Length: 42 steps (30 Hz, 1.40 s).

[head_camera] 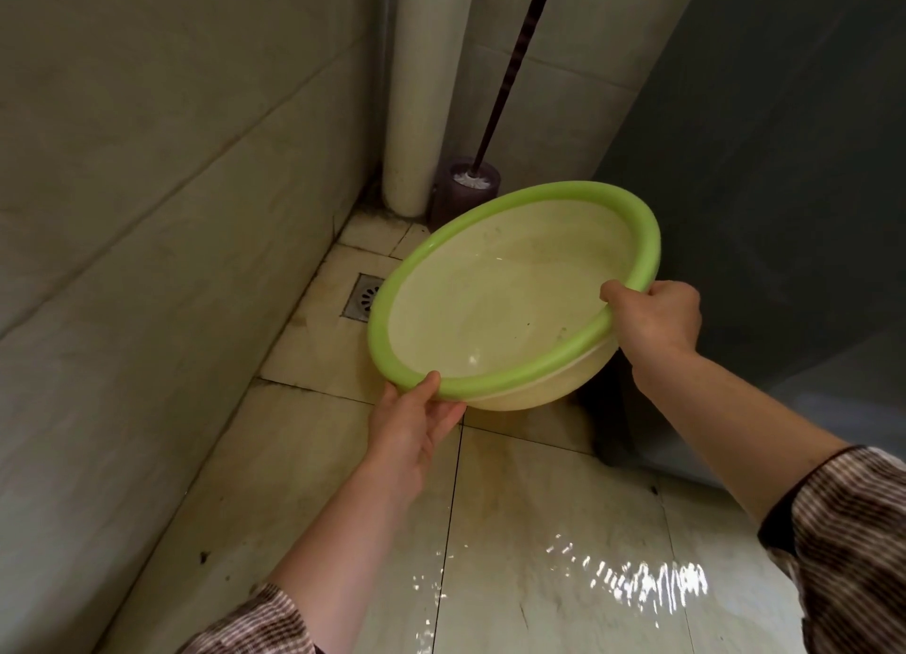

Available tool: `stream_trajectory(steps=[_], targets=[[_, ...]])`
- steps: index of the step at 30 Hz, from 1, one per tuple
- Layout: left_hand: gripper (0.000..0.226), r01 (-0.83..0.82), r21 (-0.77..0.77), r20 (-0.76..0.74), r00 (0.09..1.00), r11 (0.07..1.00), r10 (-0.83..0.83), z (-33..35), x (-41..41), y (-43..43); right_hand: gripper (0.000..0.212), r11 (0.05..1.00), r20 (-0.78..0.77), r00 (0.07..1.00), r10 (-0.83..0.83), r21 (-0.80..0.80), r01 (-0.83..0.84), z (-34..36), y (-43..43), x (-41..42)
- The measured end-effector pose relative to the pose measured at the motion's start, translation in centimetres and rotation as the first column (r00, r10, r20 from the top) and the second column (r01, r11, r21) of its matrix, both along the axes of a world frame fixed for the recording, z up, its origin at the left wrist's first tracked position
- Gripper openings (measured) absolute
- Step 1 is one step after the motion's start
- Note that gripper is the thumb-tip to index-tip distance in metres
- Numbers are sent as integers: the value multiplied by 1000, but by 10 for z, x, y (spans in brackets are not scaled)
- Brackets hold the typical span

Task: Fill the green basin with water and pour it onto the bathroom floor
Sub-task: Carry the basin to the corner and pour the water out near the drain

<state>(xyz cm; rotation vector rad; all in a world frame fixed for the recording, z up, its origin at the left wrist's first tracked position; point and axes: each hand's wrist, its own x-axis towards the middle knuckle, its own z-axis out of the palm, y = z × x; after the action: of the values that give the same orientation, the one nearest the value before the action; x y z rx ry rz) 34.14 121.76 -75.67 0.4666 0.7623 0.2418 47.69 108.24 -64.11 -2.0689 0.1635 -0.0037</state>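
Observation:
I hold the green basin point(500, 300) in the air over the tiled bathroom floor point(304, 482), tilted toward me so its pale inside shows. A little water lies in its lower part. My left hand point(416, 428) grips the near rim from below, thumb on top. My right hand point(657, 317) clasps the right rim, thumb inside. A rippling sheet of water point(637, 580) covers the floor tiles below and to the right.
A floor drain point(363, 296) sits by the left tiled wall point(147, 212), partly behind the basin. A white pipe point(416, 89) stands in the corner beside a toilet brush in its dark holder point(465, 185). A dark grey partition point(760, 187) rises on the right.

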Motion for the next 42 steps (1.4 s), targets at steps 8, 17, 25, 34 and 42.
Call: stream_trajectory(steps=[8, 17, 25, 34, 42], targets=[[43, -16, -12, 0, 1000, 1000, 16, 2, 1, -1, 36, 1000, 19, 1000, 17, -22, -16, -3, 3, -2], [42, -27, -40, 7, 1000, 999, 27, 4, 3, 1, 68, 993, -25, 997, 78, 94, -76, -20, 6, -22], [41, -32, -46, 9, 999, 998, 33, 2, 4, 1, 80, 981, -302, 946, 122, 183, -68, -18, 17, -26], [37, -35, -75, 7, 999, 997, 36, 2, 3, 2, 99, 986, -311, 944, 112, 153, -66, -16, 27, -24], [41, -37, -89, -2, 999, 995, 37, 1, 0, 1, 88, 973, -385, 911, 146, 220, -63, -18, 26, -25]])
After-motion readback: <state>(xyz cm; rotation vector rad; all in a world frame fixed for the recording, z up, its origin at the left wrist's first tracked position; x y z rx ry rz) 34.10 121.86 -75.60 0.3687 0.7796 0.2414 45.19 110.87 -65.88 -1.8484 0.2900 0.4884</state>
